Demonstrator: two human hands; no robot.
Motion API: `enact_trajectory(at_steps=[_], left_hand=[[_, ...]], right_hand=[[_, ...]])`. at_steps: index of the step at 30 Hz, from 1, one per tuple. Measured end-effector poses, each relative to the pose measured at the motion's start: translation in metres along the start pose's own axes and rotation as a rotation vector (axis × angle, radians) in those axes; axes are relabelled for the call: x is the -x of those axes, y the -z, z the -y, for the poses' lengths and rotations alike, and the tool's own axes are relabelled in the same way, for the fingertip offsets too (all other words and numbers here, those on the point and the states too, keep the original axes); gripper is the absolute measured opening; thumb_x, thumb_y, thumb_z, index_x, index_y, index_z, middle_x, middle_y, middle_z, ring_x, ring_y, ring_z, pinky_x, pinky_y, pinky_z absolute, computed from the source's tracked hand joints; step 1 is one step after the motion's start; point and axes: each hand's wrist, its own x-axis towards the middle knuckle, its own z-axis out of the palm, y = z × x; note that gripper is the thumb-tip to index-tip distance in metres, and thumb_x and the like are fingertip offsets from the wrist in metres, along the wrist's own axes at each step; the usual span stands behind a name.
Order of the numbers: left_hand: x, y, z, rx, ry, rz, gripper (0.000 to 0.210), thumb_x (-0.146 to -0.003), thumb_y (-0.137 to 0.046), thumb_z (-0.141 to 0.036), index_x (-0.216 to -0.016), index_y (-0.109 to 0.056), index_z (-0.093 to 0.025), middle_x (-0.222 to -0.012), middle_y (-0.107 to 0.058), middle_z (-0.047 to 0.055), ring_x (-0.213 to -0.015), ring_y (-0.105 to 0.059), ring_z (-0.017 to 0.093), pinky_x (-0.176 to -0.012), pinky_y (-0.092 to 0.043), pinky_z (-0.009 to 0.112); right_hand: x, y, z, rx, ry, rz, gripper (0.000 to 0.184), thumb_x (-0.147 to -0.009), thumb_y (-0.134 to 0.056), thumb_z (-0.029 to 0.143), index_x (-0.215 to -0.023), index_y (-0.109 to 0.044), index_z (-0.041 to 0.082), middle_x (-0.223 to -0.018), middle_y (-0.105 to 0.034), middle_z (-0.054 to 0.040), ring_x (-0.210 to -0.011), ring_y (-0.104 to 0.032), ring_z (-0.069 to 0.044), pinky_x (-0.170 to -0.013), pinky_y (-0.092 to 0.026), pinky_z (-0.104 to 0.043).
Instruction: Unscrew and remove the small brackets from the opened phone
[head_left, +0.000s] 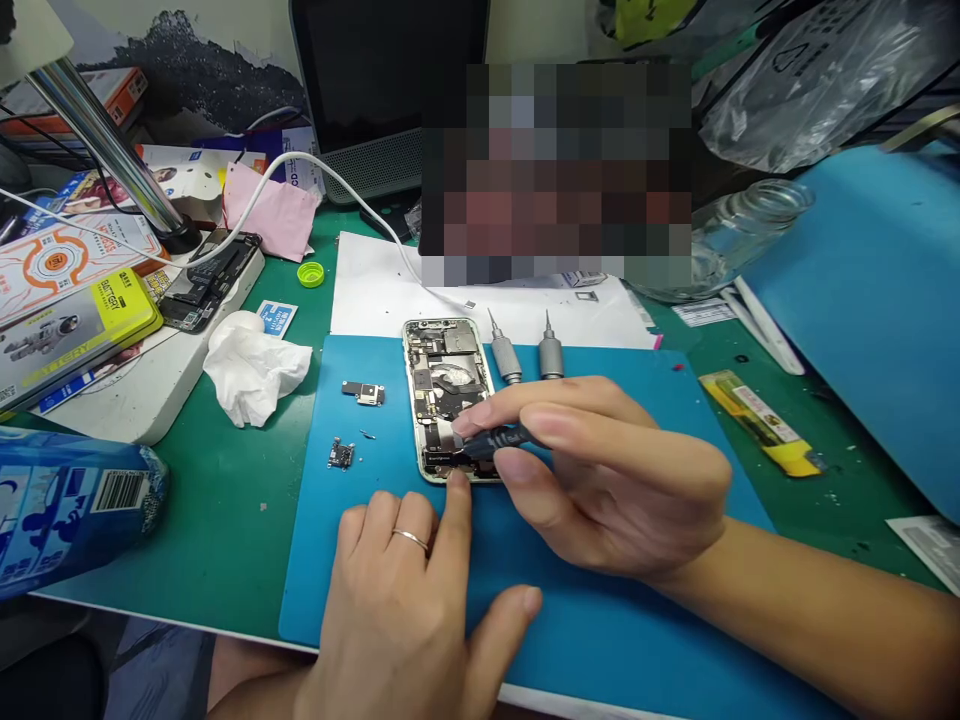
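Observation:
An opened smartphone (450,380) with its inner parts bared lies on the blue mat (600,630). Its lower right corner is covered by my right hand (600,470), which pinches a slim dark-grey hand tool (491,440) pointed at the phone's lower end; the tool's exact kind is unclear. My left hand (412,600) lies palm down with thumb spread, its index fingertip at the phone's bottom edge. Two grey screwdrivers (506,355) lie beyond my right hand, tips away. Left of the phone are a small metal-plated part (364,392) and a small dark part (341,453).
White paper (367,280) lies behind the mat. On the left are a crumpled tissue (255,365), a second opened phone (214,280), a battery box (82,335) and a blue packet (75,510). A glass jar (739,240) and a yellow packet (761,420) are right. A white cable (337,180) arches behind.

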Motion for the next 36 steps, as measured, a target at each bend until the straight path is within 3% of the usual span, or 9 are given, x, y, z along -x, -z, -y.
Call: enact_trajectory(at_steps=[3,8,14,19,24,30,36], left_hand=[[0.0,0.0002,0.0004,0.011,-0.001,0.002,0.051,-0.108,-0.044,-0.048,-0.138,-0.06,-0.01,-0.091,-0.061,0.006,-0.081,-0.049,0.023,-0.07,-0.034,0.038],[0.0013,0.0024,0.0005,0.007,-0.007,0.013,0.05,-0.107,-0.047,-0.046,-0.138,-0.059,-0.009,-0.091,-0.061,0.006,-0.081,-0.048,0.023,-0.069,-0.034,0.037],[0.0013,0.002,-0.0001,0.017,0.003,0.012,0.05,-0.107,-0.047,-0.047,-0.139,-0.059,-0.01,-0.09,-0.06,0.006,-0.081,-0.048,0.024,-0.069,-0.033,0.038],[0.0007,0.0019,-0.0005,0.018,0.006,0.01,0.05,-0.108,-0.046,-0.047,-0.137,-0.06,-0.009,-0.092,-0.061,0.006,-0.081,-0.048,0.023,-0.069,-0.033,0.038],[0.0007,0.0027,-0.0009,0.015,0.003,0.013,0.052,-0.109,-0.042,-0.047,-0.141,-0.058,-0.008,-0.09,-0.061,0.006,-0.081,-0.048,0.023,-0.069,-0.033,0.038],[0.0004,0.0022,-0.0007,0.011,-0.004,0.008,0.052,-0.109,-0.043,-0.047,-0.138,-0.06,-0.007,-0.09,-0.06,0.006,-0.081,-0.048,0.023,-0.068,-0.033,0.038],[0.0006,0.0029,0.0007,0.018,-0.01,0.031,0.051,-0.107,-0.048,-0.045,-0.141,-0.057,-0.009,-0.092,-0.061,0.006,-0.082,-0.048,0.023,-0.069,-0.035,0.038]], right_hand=[[0.0001,0.0003,0.0003,-0.031,-0.001,-0.005,0.064,-0.085,-0.061,-0.003,-0.146,-0.051,0.015,-0.103,-0.07,-0.0105,-0.094,-0.073,-0.019,-0.07,-0.07,-0.031],[-0.0015,0.0007,-0.0021,-0.031,-0.009,-0.023,0.063,-0.081,-0.074,0.0,-0.139,-0.056,0.019,-0.101,-0.072,-0.007,-0.09,-0.075,-0.018,-0.073,-0.07,-0.03],[0.0001,-0.0004,-0.0033,-0.058,-0.026,-0.038,0.069,-0.084,-0.066,-0.001,-0.147,-0.051,0.023,-0.104,-0.075,-0.0078,-0.091,-0.076,-0.02,-0.069,-0.07,-0.034],[-0.0003,-0.002,-0.0037,-0.061,-0.024,-0.055,0.068,-0.081,-0.074,-0.001,-0.143,-0.054,0.019,-0.102,-0.073,-0.0079,-0.091,-0.076,-0.019,-0.073,-0.071,-0.032],[0.0002,-0.0012,-0.0032,-0.066,-0.022,-0.045,0.07,-0.079,-0.067,-0.006,-0.145,-0.053,0.014,-0.101,-0.072,-0.0099,-0.093,-0.075,-0.02,-0.077,-0.071,-0.033],[-0.0004,-0.003,-0.005,-0.065,-0.023,-0.071,0.073,-0.078,-0.073,-0.004,-0.146,-0.053,0.016,-0.099,-0.073,-0.0082,-0.092,-0.075,-0.019,-0.076,-0.071,-0.031],[0.0004,-0.0033,-0.0031,-0.099,-0.051,-0.078,0.075,-0.077,-0.065,-0.007,-0.148,-0.053,0.018,-0.103,-0.075,-0.0088,-0.092,-0.075,-0.02,-0.075,-0.071,-0.033]])
